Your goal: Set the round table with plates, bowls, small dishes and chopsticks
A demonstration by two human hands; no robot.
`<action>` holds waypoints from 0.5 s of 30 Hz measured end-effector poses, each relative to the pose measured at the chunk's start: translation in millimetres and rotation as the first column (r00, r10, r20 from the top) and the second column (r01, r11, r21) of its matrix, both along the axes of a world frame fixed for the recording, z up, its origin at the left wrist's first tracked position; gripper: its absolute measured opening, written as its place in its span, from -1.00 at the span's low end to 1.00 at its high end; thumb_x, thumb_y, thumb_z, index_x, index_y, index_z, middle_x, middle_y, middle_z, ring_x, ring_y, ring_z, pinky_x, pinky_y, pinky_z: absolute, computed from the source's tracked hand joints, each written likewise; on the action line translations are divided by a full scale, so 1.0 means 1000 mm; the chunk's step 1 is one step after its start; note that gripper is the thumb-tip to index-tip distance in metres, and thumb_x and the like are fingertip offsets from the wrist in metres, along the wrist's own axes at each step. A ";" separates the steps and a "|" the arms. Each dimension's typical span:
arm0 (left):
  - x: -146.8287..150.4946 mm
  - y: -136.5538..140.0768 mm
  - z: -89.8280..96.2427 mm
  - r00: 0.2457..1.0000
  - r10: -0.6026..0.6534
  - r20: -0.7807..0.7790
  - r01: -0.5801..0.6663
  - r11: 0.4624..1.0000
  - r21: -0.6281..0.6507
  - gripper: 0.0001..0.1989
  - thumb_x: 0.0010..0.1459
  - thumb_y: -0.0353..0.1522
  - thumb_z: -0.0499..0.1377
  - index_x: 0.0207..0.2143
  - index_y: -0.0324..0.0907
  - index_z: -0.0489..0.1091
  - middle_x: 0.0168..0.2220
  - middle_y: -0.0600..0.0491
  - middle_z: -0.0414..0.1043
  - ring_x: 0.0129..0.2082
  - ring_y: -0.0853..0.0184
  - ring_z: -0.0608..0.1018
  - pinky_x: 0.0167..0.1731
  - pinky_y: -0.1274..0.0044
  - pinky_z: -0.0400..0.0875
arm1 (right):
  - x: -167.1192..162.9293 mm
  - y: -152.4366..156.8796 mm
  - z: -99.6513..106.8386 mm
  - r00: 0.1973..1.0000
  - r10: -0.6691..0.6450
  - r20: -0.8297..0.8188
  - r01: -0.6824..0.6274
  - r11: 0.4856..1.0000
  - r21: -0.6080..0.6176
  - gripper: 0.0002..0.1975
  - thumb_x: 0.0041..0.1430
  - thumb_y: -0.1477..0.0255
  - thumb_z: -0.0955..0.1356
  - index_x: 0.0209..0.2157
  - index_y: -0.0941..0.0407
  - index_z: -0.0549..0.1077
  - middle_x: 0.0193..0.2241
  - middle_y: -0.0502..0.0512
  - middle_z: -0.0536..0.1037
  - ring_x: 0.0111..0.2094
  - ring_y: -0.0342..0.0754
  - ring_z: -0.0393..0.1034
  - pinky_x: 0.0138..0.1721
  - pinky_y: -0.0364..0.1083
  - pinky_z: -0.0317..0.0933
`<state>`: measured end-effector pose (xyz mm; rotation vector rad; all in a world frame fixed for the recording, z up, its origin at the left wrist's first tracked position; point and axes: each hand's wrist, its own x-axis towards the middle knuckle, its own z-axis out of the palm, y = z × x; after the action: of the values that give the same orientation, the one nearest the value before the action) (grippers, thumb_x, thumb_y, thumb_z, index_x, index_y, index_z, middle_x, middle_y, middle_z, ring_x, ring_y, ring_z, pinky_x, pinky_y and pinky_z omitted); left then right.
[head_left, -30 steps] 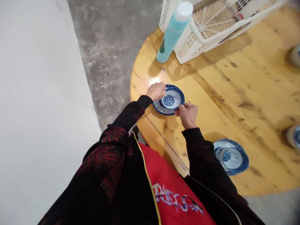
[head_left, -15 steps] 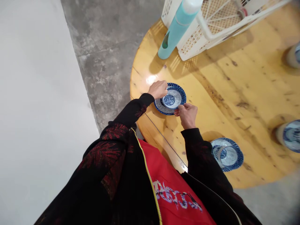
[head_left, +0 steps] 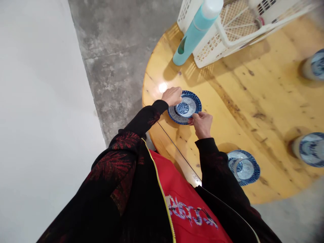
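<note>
Between the two hands sits a blue-and-white bowl (head_left: 193,104), its open top facing up and its patterned inner base in plain view. The left hand (head_left: 172,96) is curled with its fingers drawn together at the bowl's rim on its own side (the fingertips are mostly hidden behind the knuckles). The right hand (head_left: 203,123) pinches the opposite part of the rim, nearer the body, between thumb and fingers. Directly below the bowl, and showing in the gap between the hands, lies a plate (head_left: 178,118) with a dark blue border; I cannot tell whether the bowl rests on it or is held just above it.

Both hands are over a wooden table (head_left: 253,131) with a pale yellow top. Ahead of the left hand, and well apart from it, stands a teal bottle (head_left: 194,35) with a white top. Just beside the bottle, farther ahead of the right hand, is a white plastic basket (head_left: 210,50). Another blue-and-white set of dishes (head_left: 253,172) lies near the right forearm, on its outer side. Far to the right of the right hand are two more patterned vessels, a nearer one (head_left: 312,149) and a farther one (head_left: 317,65), both cut off by the view's edge.
</note>
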<state>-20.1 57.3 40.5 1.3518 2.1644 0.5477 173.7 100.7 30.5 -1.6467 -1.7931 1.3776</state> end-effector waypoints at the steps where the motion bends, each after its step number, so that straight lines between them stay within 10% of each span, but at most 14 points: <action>1: 0.000 0.000 0.000 1.000 -0.006 -0.009 0.006 1.000 -0.002 -0.70 0.15 -0.50 0.12 -0.15 -0.27 0.61 -0.07 -0.22 0.62 -0.02 0.04 0.60 -0.08 0.37 0.40 | 0.000 0.000 0.000 1.000 0.000 0.000 0.000 1.000 0.001 -0.90 -0.09 0.55 0.28 -0.60 0.09 0.32 -0.69 0.02 0.45 -0.64 -0.04 0.39 -0.64 -0.14 0.29; 15: -0.004 -0.013 0.012 0.997 0.008 -0.081 -0.011 0.999 -0.039 -0.71 0.30 -0.30 0.10 -0.16 -0.25 0.58 -0.10 -0.21 0.63 -0.05 0.10 0.60 -0.08 0.43 0.39 | 0.004 -0.006 0.014 0.999 -0.024 -0.045 0.023 0.999 -0.026 -0.84 0.10 0.37 0.33 -0.46 0.16 0.46 -0.64 0.01 0.49 -0.62 -0.05 0.44 -0.61 -0.15 0.33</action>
<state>-23.7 44.3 52.1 1.3645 2.2354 0.4594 177.5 94.7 44.0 -1.6306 -1.7328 1.4216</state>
